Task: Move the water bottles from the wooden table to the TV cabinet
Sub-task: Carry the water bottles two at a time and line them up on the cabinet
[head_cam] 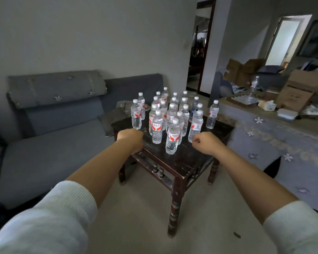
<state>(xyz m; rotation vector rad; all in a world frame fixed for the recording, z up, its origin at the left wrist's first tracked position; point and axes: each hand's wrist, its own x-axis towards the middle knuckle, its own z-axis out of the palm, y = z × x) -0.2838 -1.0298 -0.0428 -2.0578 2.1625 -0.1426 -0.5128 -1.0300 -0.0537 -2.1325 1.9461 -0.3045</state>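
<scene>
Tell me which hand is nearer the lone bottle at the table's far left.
Left. The left hand is just below and beside that lone bottle, nearly touching its base. The right hand is across the table, beyond the front bottles.

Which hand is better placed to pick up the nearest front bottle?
Probably either; slightly the right hand, a fist just beside the nearest clear plastic red-labelled water bottle on the dark wooden table. The left hand sits farther left.

Water bottles (173, 118) crowd the wooden table (187, 158); near corner bare.

Bottles (173, 136) on table (187, 160), sofa (50, 149) left
</scene>
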